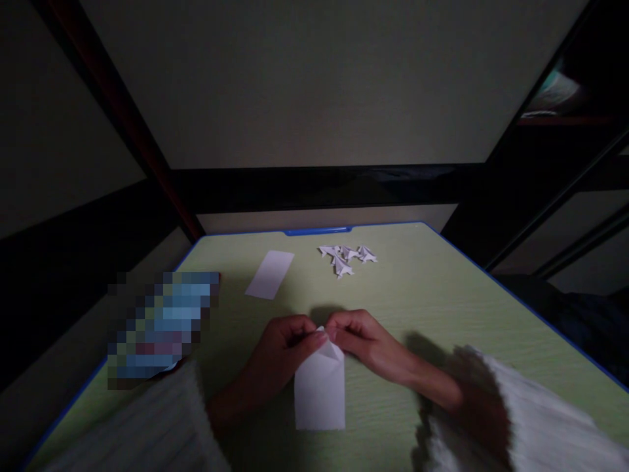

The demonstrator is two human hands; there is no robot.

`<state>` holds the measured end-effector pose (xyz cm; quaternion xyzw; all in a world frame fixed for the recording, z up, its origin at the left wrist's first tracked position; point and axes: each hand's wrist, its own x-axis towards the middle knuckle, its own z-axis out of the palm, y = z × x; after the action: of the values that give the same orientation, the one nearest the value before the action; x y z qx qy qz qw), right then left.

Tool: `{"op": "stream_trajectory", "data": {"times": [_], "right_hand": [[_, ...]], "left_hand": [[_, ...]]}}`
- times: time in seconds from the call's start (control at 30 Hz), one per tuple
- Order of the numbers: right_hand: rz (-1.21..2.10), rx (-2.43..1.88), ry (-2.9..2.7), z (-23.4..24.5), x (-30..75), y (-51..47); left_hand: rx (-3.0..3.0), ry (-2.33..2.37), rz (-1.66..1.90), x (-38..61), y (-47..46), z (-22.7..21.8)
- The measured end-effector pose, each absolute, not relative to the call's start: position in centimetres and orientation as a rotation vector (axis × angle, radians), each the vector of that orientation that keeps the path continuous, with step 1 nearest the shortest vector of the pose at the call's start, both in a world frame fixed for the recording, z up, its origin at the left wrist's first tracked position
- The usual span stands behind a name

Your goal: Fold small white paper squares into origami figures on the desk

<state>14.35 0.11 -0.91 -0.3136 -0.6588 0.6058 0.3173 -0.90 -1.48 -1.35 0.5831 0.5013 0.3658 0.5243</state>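
A sheet of white paper (320,396) hangs between my hands near the front of the table, its top end folded toward a point. My left hand (289,344) pinches the folded tip from the left, thumb on top. From the other side my right hand (361,344) grips the same tip, its fingers curled and its thumb pressed on the fold. The fingertips hide part of the creases. Below them the lower part of the sheet is flat and square-cornered.
Several small folded paper figures (343,265) sit in a cluster toward the back of the pale green table (442,301). A flat white paper rectangle (270,274) lies left of them. A blurred bluish item (167,328) is at the left edge. Behind stands a panel (314,85).
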Motion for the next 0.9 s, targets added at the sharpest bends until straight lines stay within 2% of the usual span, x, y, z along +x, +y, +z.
{"op": "stream_trajectory", "data": {"times": [0.2, 0.63, 0.9], "right_hand": [[1.618, -0.814, -1.744, -0.85, 14.15, -0.06], [1.692, -0.76, -1.861, -1.5, 14.43, 0.21], [1.706, -0.748, -1.807, -1.26, 14.3, 0.17]], "left_hand": [[1.382, 1.281, 0.96, -0.94, -1.4, -1.28], [1.501, 1.133, 0.775, -1.14, -1.11, -0.55], [1.404, 1.152, 0.837, -1.32, -1.26, -0.64]]}}
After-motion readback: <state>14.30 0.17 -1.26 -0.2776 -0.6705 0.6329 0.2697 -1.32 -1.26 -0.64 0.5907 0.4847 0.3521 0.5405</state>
